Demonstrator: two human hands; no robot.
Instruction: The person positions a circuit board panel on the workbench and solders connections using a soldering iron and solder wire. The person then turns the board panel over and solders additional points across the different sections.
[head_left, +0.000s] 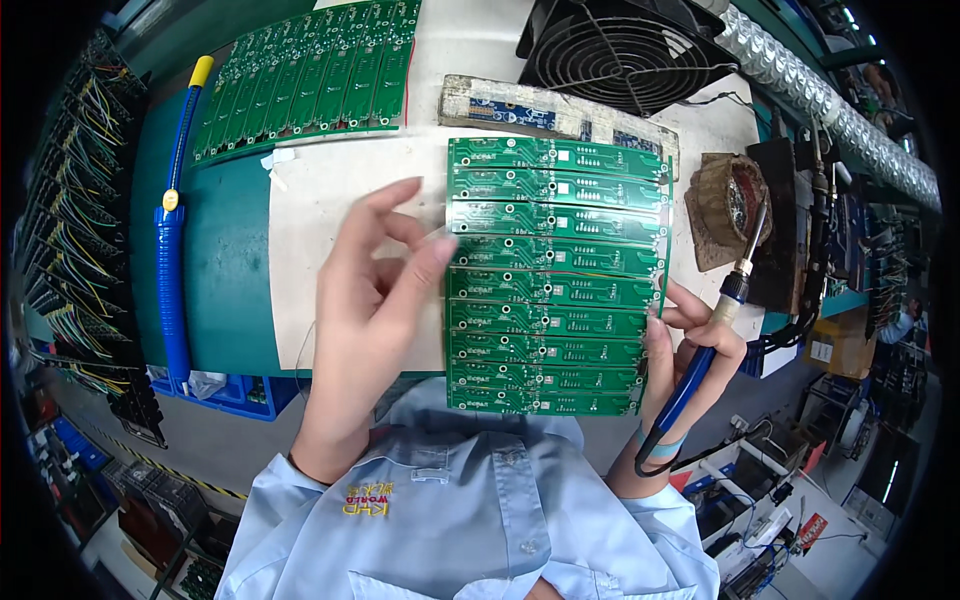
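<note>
A green circuit board panel (pixel 555 290), made of several joined strips, is held up in front of me. My right hand (pixel 695 350) grips the panel's right edge between thumb and fingers. The same hand also holds a soldering iron (pixel 712 335) with a blue handle, its metal tip pointing up and away. My left hand (pixel 385 270) is at the panel's left edge, slightly blurred, fingers apart and curved. Its thumb tip is at that edge; I cannot tell whether it touches. Nothing shows in the left hand.
A second green panel (pixel 310 75) lies at the far left. Beside it is a blue solder sucker (pixel 172 260). A taped bar (pixel 560 110) and black fan (pixel 630 60) stand behind the held panel. At right are a brown tip-cleaning holder (pixel 712 215) and a ribbed duct (pixel 830 100).
</note>
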